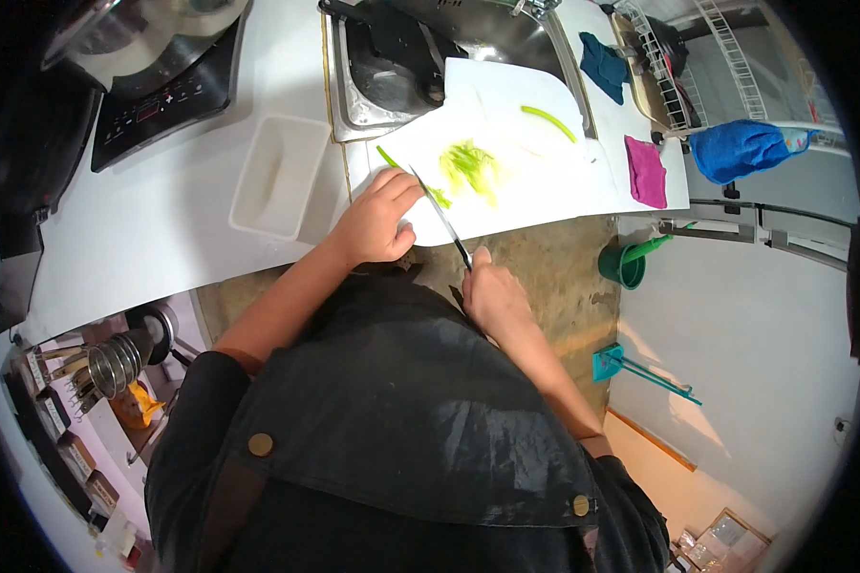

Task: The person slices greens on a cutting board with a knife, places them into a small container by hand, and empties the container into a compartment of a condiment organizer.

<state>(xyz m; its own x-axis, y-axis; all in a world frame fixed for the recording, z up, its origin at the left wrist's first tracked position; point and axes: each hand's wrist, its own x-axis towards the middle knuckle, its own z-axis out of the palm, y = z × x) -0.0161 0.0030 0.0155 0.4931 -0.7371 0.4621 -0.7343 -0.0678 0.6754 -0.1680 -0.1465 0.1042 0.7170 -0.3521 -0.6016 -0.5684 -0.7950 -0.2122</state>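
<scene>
My right hand (pixel 495 294) is closed round the handle of a knife (pixel 441 212), whose blade points away and to the left over the white cutting board (pixel 535 181). Close by the blade, my left hand (pixel 380 218) presses a green stalk (pixel 386 156) against the board with bent fingers. Part of the stalk is hidden under those fingers. A loose heap of thin green slices (pixel 470 166) lies to the right of the blade. Farther right, one long green piece (pixel 548 121) rests by itself near the board's far side.
An empty white tray (pixel 279 177) stands left of my left hand, with an induction cooker (pixel 167 100) beyond it. Behind the board is a steel sink (pixel 506 38) holding black pans. Cloths, one magenta (pixel 646 172), lie at the right.
</scene>
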